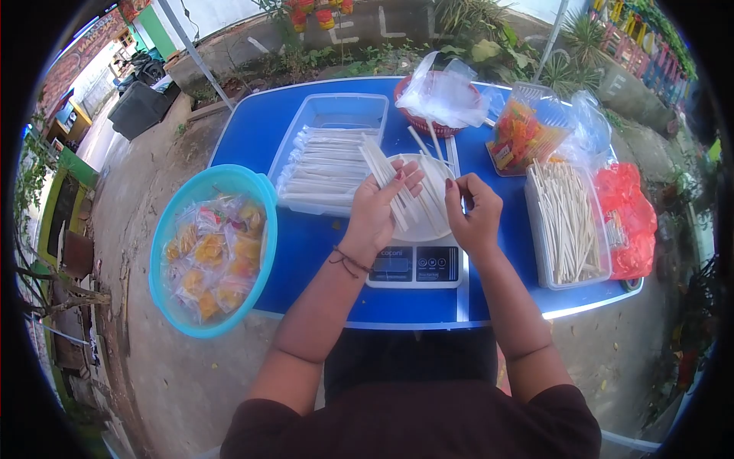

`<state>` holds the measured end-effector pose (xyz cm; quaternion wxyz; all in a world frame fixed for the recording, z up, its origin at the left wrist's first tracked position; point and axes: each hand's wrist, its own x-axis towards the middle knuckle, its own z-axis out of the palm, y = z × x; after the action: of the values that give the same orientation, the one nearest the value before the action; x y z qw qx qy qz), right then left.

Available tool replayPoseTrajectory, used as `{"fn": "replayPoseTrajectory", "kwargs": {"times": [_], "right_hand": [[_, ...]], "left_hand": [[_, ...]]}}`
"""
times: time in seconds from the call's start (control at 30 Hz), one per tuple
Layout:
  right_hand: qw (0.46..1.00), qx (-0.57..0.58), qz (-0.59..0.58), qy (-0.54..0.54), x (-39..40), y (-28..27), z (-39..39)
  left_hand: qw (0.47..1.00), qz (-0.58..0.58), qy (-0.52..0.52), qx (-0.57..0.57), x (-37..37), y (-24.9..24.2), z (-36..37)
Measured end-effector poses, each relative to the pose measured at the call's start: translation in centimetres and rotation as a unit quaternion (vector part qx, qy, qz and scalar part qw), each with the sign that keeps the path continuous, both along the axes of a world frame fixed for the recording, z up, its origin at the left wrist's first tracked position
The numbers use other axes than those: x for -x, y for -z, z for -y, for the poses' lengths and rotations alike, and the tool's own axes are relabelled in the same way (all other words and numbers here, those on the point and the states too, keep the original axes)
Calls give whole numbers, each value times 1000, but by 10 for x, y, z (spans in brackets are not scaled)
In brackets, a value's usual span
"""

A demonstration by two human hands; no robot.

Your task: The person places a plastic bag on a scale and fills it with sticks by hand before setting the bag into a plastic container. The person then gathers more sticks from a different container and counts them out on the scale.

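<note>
My left hand is closed around a bundle of thin white sticks, which slants up and to the left over the kitchen scale. On the scale's round white plate lie more loose sticks, some reaching past its far edge. At the plate's right side is my right hand, its fingers curled and its thumb beside the tips of those sticks. Whether anything is between these fingers I cannot make out.
A clear tray holds bagged stick bundles. Left, a turquoise basin contains bagged yellow snacks. Right, a clear box is full of sticks, beside a red plastic bag. Behind stand a red basket and an orange-filled container.
</note>
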<state>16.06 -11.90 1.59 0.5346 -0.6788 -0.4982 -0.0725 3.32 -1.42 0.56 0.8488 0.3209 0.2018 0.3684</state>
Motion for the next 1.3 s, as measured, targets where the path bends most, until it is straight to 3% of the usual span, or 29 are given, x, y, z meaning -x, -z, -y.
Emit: {"fn": "replayPoseTrajectory", "kwargs": {"times": [0.3, 0.5, 0.8, 0.9, 1.1, 1.2, 1.3], "right_hand": [[982, 91, 158, 52, -6, 3, 0], [989, 45, 116, -73, 0, 1, -1], [982, 130, -12, -136, 2, 3, 0], [986, 98, -37, -131, 2, 4, 1], [995, 74, 37, -56, -1, 1, 1], [983, 116, 139, -5, -5, 4, 1], [978, 53, 196, 44, -2, -2, -2]], "left_hand": [[1000, 6, 5, 24, 2, -4, -2], [997, 17, 73, 24, 2, -5, 2], [996, -1, 85, -16, 0, -4, 3], [997, -3, 73, -30, 1, -7, 4], [998, 27, -42, -24, 0, 0, -1], [998, 39, -42, -10, 2, -3, -2], [996, 80, 6, 47, 6, -6, -4]]}}
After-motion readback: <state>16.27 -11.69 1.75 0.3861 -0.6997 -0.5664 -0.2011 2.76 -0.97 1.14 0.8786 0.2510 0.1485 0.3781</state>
